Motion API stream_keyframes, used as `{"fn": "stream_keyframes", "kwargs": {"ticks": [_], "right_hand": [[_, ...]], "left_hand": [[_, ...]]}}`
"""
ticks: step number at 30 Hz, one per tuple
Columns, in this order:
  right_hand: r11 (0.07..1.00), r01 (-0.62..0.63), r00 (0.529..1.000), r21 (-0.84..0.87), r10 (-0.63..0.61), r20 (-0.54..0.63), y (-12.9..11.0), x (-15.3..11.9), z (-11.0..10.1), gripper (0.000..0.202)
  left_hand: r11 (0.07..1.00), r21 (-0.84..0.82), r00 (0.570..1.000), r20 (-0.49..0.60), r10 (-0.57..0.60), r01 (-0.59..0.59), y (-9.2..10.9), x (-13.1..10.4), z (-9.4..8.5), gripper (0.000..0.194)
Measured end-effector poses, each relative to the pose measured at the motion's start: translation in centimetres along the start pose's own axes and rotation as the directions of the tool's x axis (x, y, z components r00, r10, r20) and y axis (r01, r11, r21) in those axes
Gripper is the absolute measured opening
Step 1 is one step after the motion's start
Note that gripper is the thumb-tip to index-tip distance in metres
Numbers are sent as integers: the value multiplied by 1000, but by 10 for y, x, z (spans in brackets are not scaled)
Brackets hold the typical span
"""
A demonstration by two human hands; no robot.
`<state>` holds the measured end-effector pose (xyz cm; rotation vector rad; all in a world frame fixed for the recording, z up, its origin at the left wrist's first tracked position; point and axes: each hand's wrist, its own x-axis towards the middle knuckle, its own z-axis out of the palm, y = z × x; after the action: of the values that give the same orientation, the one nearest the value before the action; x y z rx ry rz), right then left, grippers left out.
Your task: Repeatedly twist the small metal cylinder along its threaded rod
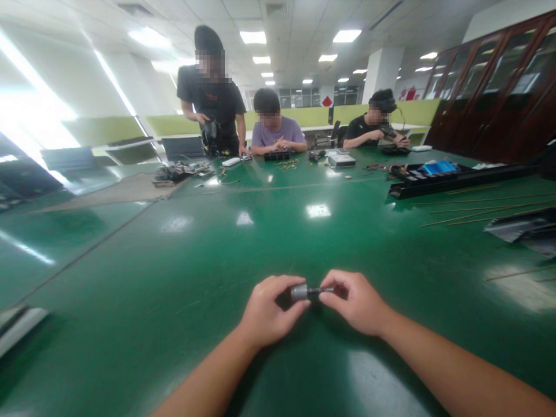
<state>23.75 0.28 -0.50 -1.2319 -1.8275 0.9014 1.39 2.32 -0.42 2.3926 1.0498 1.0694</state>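
Note:
A small grey metal cylinder (299, 292) with a thinner dark shaft (313, 292) lies level just above the green table. Thumb and fingers of my left hand (267, 310) are closed around the grey cylinder. At the shaft's far end, my right hand (362, 304) pinches the tip between thumb and forefinger. The exact kind of the part is too blurred to tell, and its ends are partly covered by my fingertips.
The glossy green table (208, 249) spreads around my hands. A black tray (452, 176) with a blue packet and several thin rods (486, 208) lie to the right. Electronic parts (180, 171) are heaped at the far left. Three people work across the table.

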Motion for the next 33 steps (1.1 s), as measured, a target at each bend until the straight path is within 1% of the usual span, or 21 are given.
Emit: {"fn": "stream_keyframes", "kwargs": {"ticks": [12, 23, 33], "right_hand": [[1000, 3, 1000, 9, -3, 1, 4, 1, 1, 5], [1000, 7, 1000, -2, -8, -13, 2, 1, 0, 6], [1000, -7, 1000, -7, 7, -13, 0, 2, -2, 8]], "left_hand": [[1000, 1, 1000, -4, 5, -5, 1, 1, -1, 28], [999, -1, 999, -15, -38, 38, -2, -2, -1, 29], [999, 8, 999, -24, -33, 33, -2, 0, -1, 28]]}}
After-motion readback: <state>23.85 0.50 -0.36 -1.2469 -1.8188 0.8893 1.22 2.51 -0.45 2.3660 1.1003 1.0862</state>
